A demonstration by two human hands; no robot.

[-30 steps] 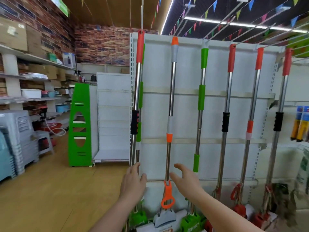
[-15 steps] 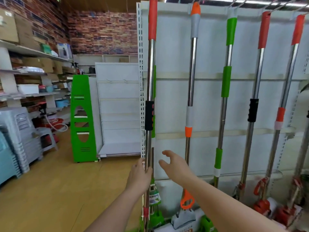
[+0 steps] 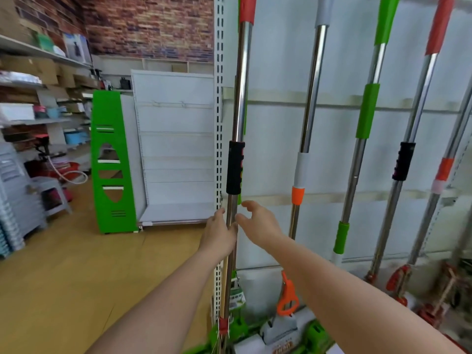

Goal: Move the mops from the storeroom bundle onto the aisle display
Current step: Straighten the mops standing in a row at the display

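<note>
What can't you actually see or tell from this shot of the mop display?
- How the mops hang: the top edge of the head view cuts off the red-topped mop pole.
- The left hand's fingers: they wrap behind that pole.
- The mop heads: crossed by the forearms, cut by the bottom edge.
- The label: too blurred to read.

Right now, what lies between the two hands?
The steel pole of the leftmost mop, just below its black grip. The left hand holds it; the right hand is open beside it. Head view.
</note>
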